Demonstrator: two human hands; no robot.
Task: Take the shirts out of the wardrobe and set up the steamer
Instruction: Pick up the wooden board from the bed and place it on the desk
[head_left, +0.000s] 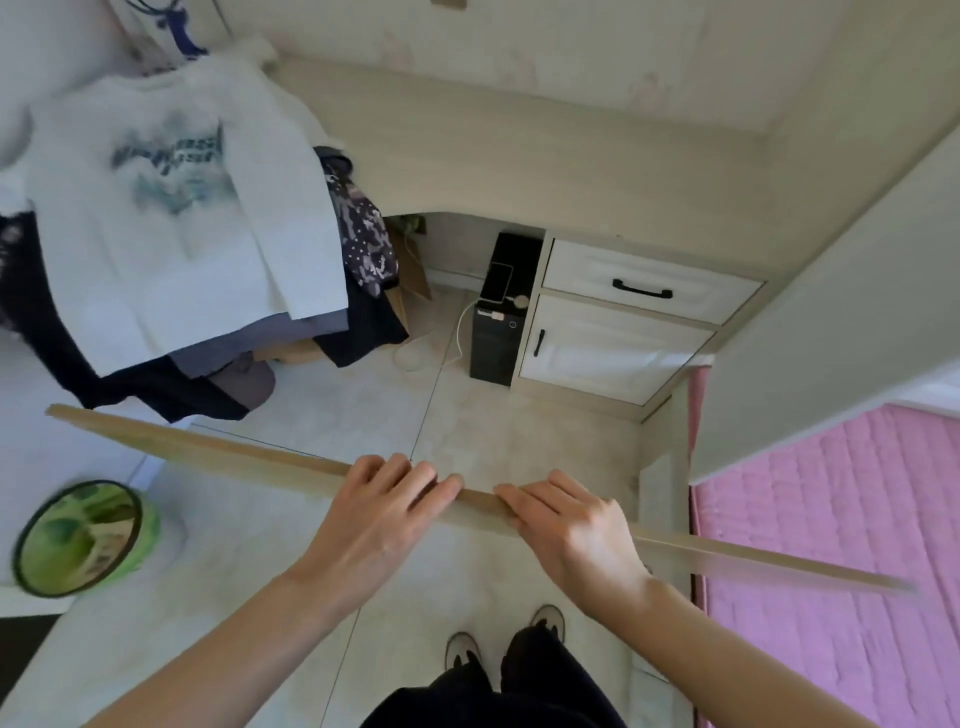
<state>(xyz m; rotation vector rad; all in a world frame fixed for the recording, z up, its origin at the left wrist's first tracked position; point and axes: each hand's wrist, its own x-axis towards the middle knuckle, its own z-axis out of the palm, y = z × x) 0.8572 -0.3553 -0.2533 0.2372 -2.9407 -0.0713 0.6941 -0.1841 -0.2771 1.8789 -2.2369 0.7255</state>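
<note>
We find both the left hand (382, 512) and right hand (569, 525) grasping a wooden board (218, 449), fingers curled over its edge; shirts (171, 218) lie beyond, so steamer setup presumably follows.

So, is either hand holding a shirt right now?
No, both hands, left hand and right hand, grip the wooden board's edge; the white shirt lies aside.

A black computer tower (498, 317) stands beside white drawers (644, 291). A phone (496, 282) lies on top. A green bin (83, 538) sits left.
</note>
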